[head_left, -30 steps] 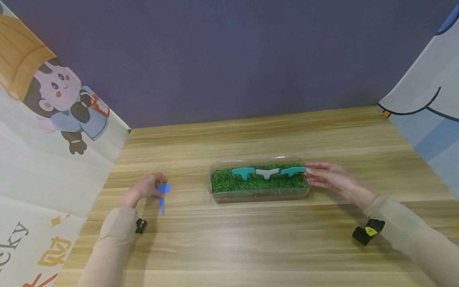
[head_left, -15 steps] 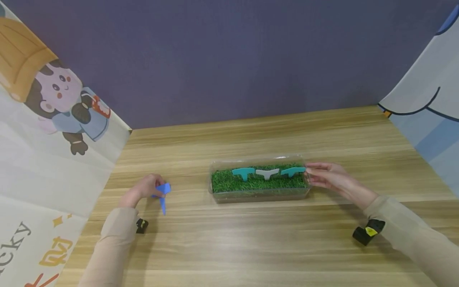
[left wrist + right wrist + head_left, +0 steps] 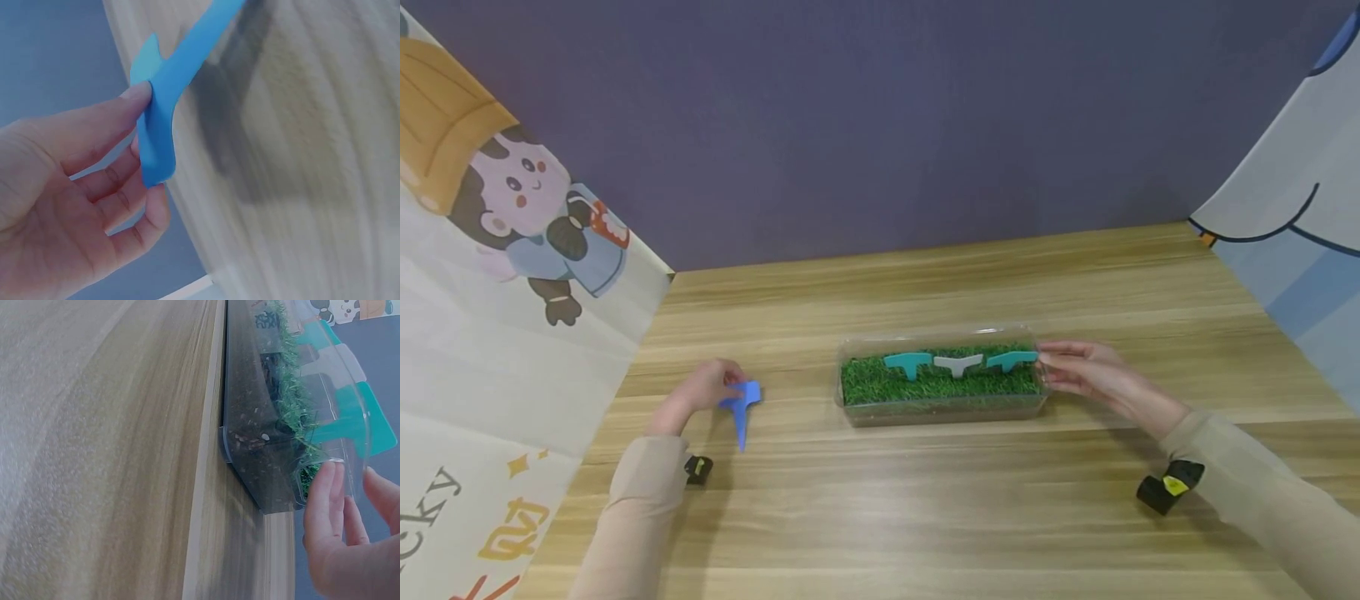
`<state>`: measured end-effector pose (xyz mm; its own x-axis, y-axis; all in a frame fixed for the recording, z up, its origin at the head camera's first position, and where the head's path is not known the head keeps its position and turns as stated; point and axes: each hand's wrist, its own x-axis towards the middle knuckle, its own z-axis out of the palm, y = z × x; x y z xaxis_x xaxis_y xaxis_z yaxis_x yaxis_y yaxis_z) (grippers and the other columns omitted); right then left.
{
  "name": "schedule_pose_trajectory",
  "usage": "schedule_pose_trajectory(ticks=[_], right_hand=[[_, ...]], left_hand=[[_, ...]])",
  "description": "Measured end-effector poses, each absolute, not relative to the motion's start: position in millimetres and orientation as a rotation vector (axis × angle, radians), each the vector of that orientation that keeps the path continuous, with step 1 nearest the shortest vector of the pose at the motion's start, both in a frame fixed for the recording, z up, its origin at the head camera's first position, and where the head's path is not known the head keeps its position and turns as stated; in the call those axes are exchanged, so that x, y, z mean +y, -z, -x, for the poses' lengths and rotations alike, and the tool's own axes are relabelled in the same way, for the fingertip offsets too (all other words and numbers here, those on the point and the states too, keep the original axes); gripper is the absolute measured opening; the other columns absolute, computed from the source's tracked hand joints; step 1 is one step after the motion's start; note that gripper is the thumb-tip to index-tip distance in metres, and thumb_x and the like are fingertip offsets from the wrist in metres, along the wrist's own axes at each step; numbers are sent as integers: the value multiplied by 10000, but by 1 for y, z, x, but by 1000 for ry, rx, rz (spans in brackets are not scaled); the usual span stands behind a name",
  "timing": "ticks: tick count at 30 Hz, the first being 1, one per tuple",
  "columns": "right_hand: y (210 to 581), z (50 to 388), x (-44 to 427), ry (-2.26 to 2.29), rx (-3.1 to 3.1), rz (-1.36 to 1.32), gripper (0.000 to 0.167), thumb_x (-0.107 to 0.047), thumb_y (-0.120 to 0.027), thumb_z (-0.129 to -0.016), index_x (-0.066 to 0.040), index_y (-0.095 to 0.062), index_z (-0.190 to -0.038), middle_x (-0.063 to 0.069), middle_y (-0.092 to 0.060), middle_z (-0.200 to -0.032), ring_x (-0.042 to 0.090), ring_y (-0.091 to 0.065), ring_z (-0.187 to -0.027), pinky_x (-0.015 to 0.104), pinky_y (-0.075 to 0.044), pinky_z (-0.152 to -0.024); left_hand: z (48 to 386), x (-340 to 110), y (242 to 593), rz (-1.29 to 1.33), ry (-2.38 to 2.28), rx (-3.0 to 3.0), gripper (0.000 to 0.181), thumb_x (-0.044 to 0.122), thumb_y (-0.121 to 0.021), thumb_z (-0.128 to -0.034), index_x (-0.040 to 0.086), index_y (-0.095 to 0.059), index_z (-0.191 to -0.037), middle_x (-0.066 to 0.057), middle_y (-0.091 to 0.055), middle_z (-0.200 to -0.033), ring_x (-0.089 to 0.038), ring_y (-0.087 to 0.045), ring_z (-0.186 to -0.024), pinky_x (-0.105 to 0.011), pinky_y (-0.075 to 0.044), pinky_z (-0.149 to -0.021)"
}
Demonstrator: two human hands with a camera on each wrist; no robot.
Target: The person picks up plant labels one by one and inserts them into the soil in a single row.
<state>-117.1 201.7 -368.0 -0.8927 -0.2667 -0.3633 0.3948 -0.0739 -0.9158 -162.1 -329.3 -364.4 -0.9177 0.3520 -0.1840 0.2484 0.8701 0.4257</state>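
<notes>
A blue T-shaped plant label (image 3: 742, 404) is pinched by its head between the thumb and fingers of my left hand (image 3: 703, 387), at the table's left. Its pointed stem slants down toward the front, and in the left wrist view the label (image 3: 164, 119) shows above its shadow. My right hand (image 3: 1093, 371) holds the right end of a clear plastic box (image 3: 947, 410), fingers on the end wall and thumb by the rim. Green grass fills it over dark soil. A teal label (image 3: 910, 362), a white label (image 3: 958, 364) and another teal label (image 3: 1012, 358) stand in a row there.
The wooden table (image 3: 910, 517) runs back to a dark blue panel (image 3: 880, 125). Printed cloth (image 3: 475, 350) closes off the left side, and another printed sheet (image 3: 1300, 242) hangs on the right. A small black device (image 3: 1165, 492) is strapped to the right wrist.
The blue label has turned slightly in my left hand, so more of its T-shaped head shows toward the head camera. My right hand, the box and its labels stay in place.
</notes>
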Motion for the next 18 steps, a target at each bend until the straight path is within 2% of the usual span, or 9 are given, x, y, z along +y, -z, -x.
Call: schedule_pose_trajectory(ticks=[10, 18], right_hand=[[369, 118, 201, 2044, 1742, -132, 157, -112, -623, -817, -190, -612, -952, 7, -652, -891, 132, -623, -825, 253, -496, -770], [369, 118, 201, 2029, 1738, -151, 181, -127, -618, -823, -166, -586, -997, 3, -650, -887, 126, -619, -817, 252, -494, -775]], left_hand=[[164, -326, 353, -492, -750, 2727, 122, 20, -605, -786, -68, -602, -871, -99, -587, -778, -198, -525, -724, -293, -448, -634], [163, -321, 344, -534, -850, 2723, 133, 51, -620, -796, -47, -609, -886, -81, -601, -786, -158, -528, -720, -261, -452, -624]])
